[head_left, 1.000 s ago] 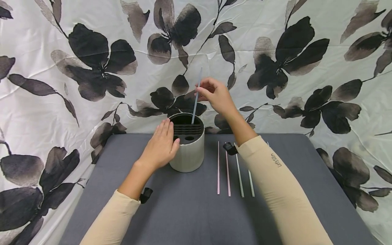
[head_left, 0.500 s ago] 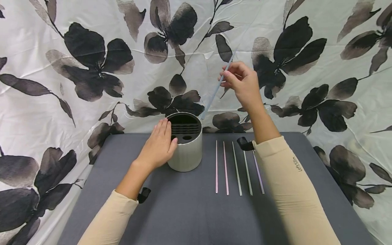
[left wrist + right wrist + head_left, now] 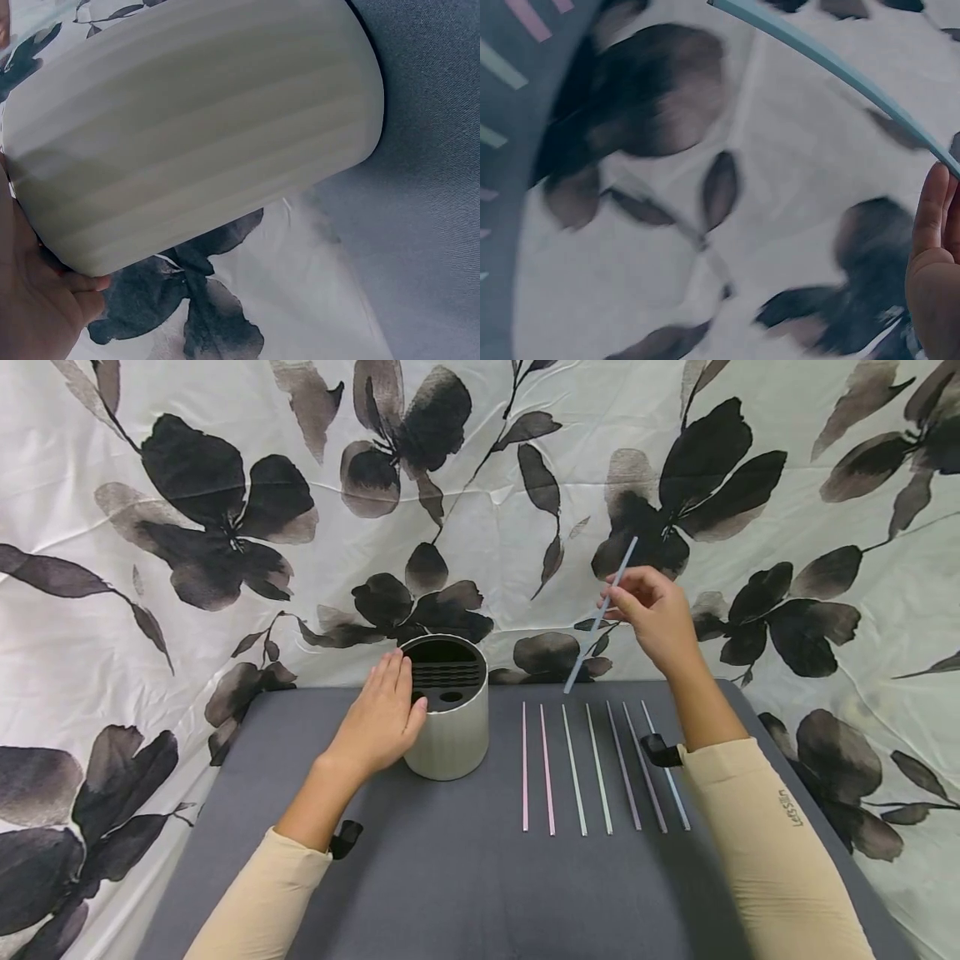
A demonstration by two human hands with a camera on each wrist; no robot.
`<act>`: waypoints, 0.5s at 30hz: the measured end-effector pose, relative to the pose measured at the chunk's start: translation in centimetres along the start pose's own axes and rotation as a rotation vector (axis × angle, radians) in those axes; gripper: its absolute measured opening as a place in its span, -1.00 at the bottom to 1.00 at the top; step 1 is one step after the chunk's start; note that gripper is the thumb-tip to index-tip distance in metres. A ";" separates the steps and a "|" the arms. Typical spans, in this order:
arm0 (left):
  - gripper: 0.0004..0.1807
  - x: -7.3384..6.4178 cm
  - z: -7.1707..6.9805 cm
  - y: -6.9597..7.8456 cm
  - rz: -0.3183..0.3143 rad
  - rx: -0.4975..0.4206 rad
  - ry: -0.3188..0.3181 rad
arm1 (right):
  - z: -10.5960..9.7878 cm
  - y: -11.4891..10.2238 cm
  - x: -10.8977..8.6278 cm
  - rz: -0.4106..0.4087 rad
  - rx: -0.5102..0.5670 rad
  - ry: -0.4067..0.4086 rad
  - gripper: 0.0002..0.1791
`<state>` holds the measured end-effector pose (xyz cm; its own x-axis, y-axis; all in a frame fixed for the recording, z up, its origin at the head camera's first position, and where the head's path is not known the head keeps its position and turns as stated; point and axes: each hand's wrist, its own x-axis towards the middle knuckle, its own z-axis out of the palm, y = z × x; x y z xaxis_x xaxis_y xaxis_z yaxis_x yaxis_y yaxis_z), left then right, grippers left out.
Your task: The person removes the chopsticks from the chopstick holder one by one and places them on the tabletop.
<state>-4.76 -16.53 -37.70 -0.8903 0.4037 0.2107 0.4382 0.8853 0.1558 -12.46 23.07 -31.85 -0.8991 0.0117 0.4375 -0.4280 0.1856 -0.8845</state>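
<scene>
A thin light blue chopstick (image 3: 587, 642) leans in the air above the table's back edge, its lower end clear of the cloth. My right hand (image 3: 660, 618) pinches it near its upper part between thumb and fingers. Its long straight body also crosses the right wrist view. At the left, a cream round holder (image 3: 448, 745) with a black slotted insert stands upright. My left hand (image 3: 378, 714) rests against its left side and rim, fingers straight. The left wrist view shows the holder's ribbed wall (image 3: 202, 135) beside part of that hand (image 3: 45, 300).
Several pastel chopsticks (image 3: 576, 777) in pink, green, purple and blue lie side by side on the grey tabletop (image 3: 465, 877), right of the holder. A white floral cloth (image 3: 300, 410) hangs directly behind the table.
My right hand has carried the blue chopstick out of the holder's opening, over to the right, then lower. The left hand stays on the holder. More chopsticks on the table are uncovered.
</scene>
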 end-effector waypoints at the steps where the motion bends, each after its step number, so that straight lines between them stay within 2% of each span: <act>1: -0.23 0.0 0.1 0.0 0.001 0.000 0.003 | -0.5 0.7 -0.3 0.008 -0.018 -0.001 -0.71; 5: -0.23 0.2 0.3 0.0 -0.003 -0.002 0.013 | -2.6 3.0 -1.8 0.032 -0.061 0.000 -0.78; 15: -0.23 0.4 0.6 0.2 -0.028 -0.009 0.012 | -7.7 8.6 -4.1 0.119 -0.235 -0.011 -0.70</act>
<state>-5.12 -16.01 -38.14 -0.9006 0.3761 0.2179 0.4145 0.8940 0.1701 -11.69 32.20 -39.99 -0.9434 0.0365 0.3297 -0.2873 0.4067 -0.8672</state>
